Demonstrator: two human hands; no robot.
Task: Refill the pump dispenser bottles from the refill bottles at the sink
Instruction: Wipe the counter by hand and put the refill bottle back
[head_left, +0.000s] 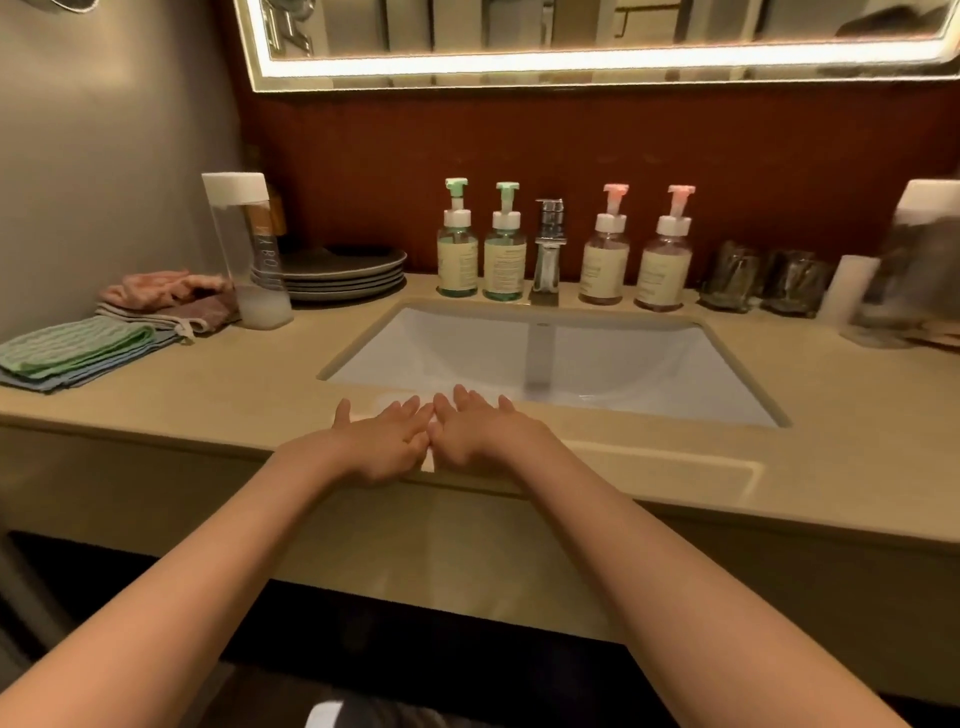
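Two green-pump bottles (457, 260): upright side by side behind the sink (467, 358), toward its left
Two pink-pump bottles (602, 265): behind the sink too, toward its right
Faucet (546, 254): behind the sink, between the two pairs
Tall refill bottle (249, 249): well left of the sink, capped, with a bit of milky liquid at the bottom
White-capped bottle (919, 260): far right of the sink, too blurry on my feed to say more
Left hand (382, 447): flat on the table (779, 467) in front of the sink, fingers straight, holding nothing
Right hand (483, 439): same deal, flat and empty, fingers touching the left hand's
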